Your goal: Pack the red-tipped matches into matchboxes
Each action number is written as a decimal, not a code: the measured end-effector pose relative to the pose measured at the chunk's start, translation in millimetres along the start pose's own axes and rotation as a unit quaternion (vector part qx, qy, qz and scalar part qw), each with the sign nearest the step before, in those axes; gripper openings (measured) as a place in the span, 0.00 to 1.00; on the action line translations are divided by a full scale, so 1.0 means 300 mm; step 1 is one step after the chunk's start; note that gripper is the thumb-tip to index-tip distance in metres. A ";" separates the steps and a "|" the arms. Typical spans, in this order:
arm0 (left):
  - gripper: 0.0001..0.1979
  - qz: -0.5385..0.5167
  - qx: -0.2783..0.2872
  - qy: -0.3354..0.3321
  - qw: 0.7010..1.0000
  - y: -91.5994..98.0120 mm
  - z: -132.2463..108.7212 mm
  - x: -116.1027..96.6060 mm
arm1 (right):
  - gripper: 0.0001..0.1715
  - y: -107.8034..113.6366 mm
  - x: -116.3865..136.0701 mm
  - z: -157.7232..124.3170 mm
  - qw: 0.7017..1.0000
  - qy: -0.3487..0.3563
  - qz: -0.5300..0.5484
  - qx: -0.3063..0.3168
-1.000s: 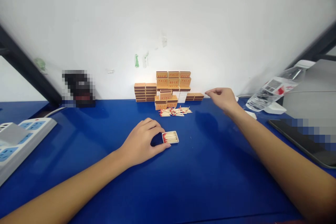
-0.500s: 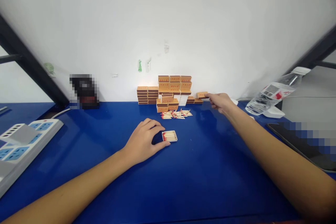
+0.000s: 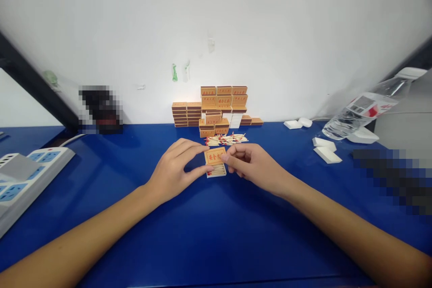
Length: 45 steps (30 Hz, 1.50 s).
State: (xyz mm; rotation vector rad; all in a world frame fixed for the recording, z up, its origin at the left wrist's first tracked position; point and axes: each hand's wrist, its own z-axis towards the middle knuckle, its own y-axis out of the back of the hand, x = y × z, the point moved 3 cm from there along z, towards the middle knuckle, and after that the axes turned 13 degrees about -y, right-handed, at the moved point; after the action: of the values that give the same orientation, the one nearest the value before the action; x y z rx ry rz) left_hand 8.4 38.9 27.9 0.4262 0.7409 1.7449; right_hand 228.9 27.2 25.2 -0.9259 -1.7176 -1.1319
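In my right hand (image 3: 248, 162) an orange matchbox cover (image 3: 213, 155) with red lettering is pinched by its right side. It sits just above an open white matchbox tray (image 3: 216, 173) full of red-tipped matches and hides the tray's far part. My left hand (image 3: 178, 166) curves round the tray from the left, thumb at its left edge and forefinger by the cover's upper left corner. Behind them lies a loose pile of matches (image 3: 226, 139), in front of a stepped stack of matchboxes (image 3: 224, 101).
Neat rows of matchboxes (image 3: 186, 114) stand left of the stack, and a few lie right of it (image 3: 253, 121). White blocks (image 3: 326, 150) and a tilted plastic bottle (image 3: 361, 110) are at right. A power strip (image 3: 30, 173) lies left on the blue table (image 3: 216, 234).
My right hand has come from the low matchboxes beside the stack to the tray, bringing the orange cover. My left hand has stayed at the tray.
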 end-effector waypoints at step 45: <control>0.25 -0.245 0.027 0.294 0.923 -0.014 -0.014 0.098 | 0.22 0.165 -0.014 0.010 0.977 0.126 -0.163 -0.061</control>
State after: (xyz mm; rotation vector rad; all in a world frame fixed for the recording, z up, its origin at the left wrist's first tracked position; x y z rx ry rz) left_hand -0.1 66.4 19.4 -0.2605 1.2064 1.3685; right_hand 274.1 45.1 35.7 -0.5519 -1.6398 -1.5153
